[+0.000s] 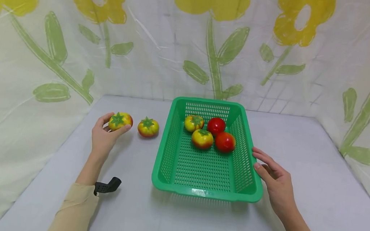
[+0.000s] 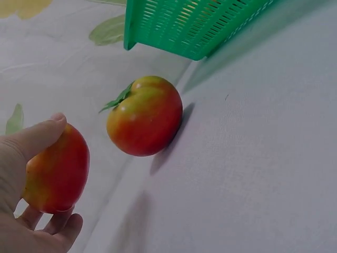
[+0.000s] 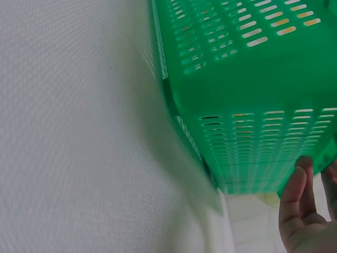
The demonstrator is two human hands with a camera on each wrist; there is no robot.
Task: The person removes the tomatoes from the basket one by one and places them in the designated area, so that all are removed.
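Touching the perforated plastic basket (image 1: 179, 189) is the right hand (image 1: 275, 184), loosely bent; the left hand (image 1: 104, 138) is pinching one glossy tomato (image 1: 120, 121) above the table (image 1: 128, 212), near another tomato (image 1: 148, 128); four rounded tomatoes (image 1: 202, 140) are lying in the basket's far half.

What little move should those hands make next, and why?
Probably the left hand should carry its tomato rightward, above the loose tomato beside it, toward the green basket: the held one appears lifted, four similar ones lie inside, and the right hand touches the basket's rim.
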